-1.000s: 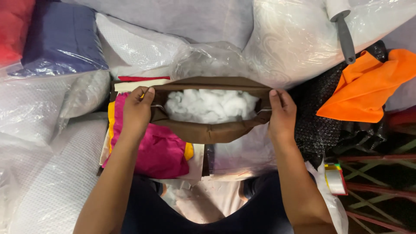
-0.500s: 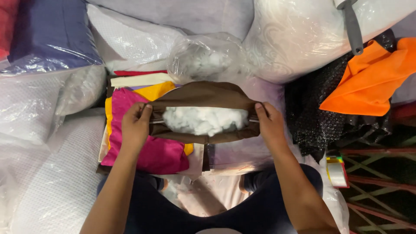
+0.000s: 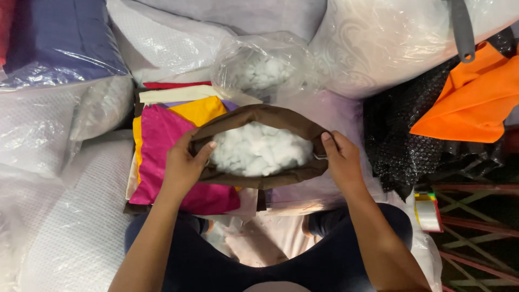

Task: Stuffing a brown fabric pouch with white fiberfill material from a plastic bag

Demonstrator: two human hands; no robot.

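Observation:
A brown fabric cushion cover (image 3: 265,118) lies open in front of me, filled with white fluffy stuffing (image 3: 255,151). My left hand (image 3: 184,165) grips the cover's left edge, thumb inside the opening. My right hand (image 3: 340,162) grips the right edge, fingers curled over the rim. The opening is held in a rounded oval between both hands. Under the cover's left side lies a stack of coloured fabric pieces (image 3: 162,140), pink on top with yellow and cream beneath.
A clear plastic bag of white stuffing (image 3: 262,67) sits just beyond the cover. Large plastic-wrapped white pillows (image 3: 389,38) surround the spot. Orange cloth (image 3: 476,97) and black bubble wrap (image 3: 400,135) lie at right. A blue wrapped cushion (image 3: 48,38) is at top left.
My hands have moved closer together, so the cover's opening went from a wide flat slit to a rounder, bulging mouth. The view has shifted down slightly.

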